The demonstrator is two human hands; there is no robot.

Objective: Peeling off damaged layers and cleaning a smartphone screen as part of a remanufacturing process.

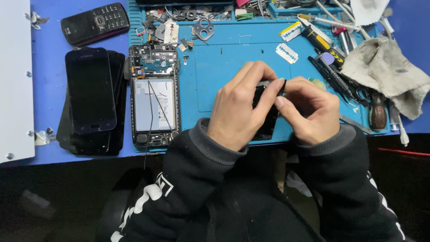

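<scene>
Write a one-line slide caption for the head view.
Left hand and right hand grip a black phone part over a blue repair mat.

Both hands (277,105) gripping black phone part (267,117), opened phone (153,96) beside, blue mat (224,67)

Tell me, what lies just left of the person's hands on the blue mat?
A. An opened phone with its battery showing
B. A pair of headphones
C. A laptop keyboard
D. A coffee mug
A: an opened phone, its back off and its pale battery and circuit board bare, lies on the blue mat just beside the left hand; the right hand joins it on a small dark part.
</scene>
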